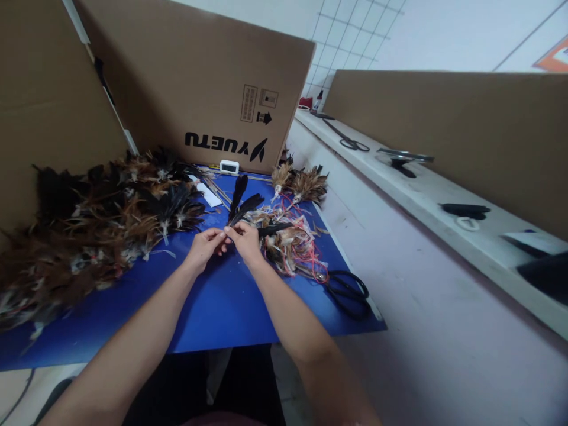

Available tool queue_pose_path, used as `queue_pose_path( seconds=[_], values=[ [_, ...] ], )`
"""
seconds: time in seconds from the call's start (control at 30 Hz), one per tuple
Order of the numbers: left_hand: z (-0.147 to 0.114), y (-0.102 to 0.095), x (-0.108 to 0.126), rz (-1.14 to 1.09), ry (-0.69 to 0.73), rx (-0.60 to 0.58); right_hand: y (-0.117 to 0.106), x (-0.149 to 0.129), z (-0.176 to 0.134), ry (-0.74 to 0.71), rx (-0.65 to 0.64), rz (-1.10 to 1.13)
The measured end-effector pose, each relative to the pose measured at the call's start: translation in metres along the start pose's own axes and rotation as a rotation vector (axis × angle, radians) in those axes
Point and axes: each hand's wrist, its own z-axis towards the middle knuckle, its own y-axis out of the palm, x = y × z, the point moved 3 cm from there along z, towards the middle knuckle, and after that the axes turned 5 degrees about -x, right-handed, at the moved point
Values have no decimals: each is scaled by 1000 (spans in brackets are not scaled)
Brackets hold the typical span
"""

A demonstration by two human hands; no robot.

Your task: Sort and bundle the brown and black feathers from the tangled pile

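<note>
Several black feathers [243, 205] fan upward from the fingertips of my two hands, which meet above the blue table [222, 313]. My left hand [208, 245] has thumb and fingers pinched at the base of the feathers. Thumb and fingers of my right hand [245, 239] are closed on the same quills from the other side. The very ends of the quills are hidden by my fingers. Just right of my hands lies a tangle of loose feathers and pink string [295, 245]. Black-handled scissors [348, 293] rest beside it, their blades partly under the scraps.
Brown and black feather bunches [106, 219] are heaped along the left. Two tan bunches [299, 183] lie at the back right. A small white digital display [229, 167] stands before a cardboard box [199, 77]. On the right ledge [399, 207] are more scissors [352, 144] and dark tools.
</note>
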Motion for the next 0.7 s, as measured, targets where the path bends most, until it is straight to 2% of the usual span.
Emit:
queue_pose_path(
  seconds=[0.57, 0.7],
  values=[
    [2, -2, 0, 49, -45, -28, 0, 4, 1, 42, -15, -19],
    [2, -3, 1, -2, -28, 22, -15, -1, 8, -36, -31, -170]
  ],
)
